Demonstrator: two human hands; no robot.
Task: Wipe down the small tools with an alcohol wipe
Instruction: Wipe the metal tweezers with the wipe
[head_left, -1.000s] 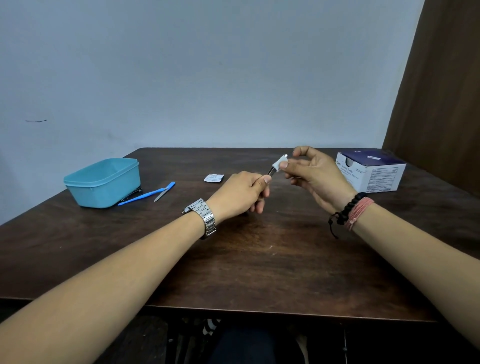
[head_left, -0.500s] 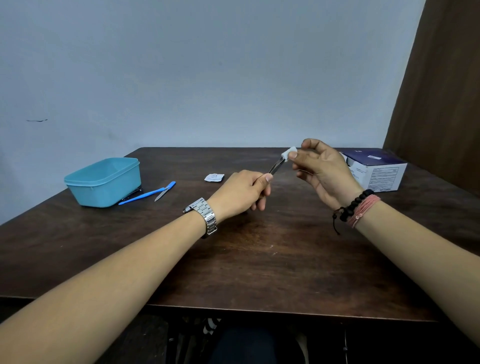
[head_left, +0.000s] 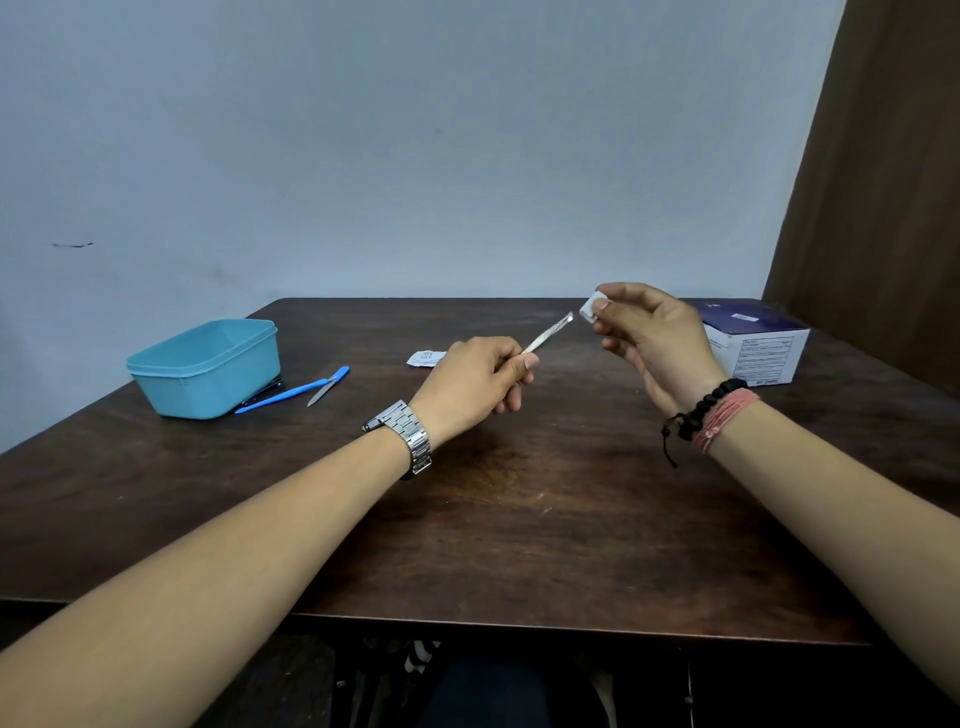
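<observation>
Tool (head_left: 549, 332) slants up and right from the gripping left hand (head_left: 475, 382), tip toward the wipe (head_left: 592, 306). Right hand (head_left: 649, 340) pinches that wipe just beyond the tip, apart from it.

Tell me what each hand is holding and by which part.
The left hand grips the metal tool by its lower end. The right hand pinches the folded alcohol wipe at its edge, clear of the tip.

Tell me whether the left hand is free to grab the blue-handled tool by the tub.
Probably not yet. The left hand grips a metal tool. The blue-handled tool lies unobstructed on the table beside the teal tub.
</observation>
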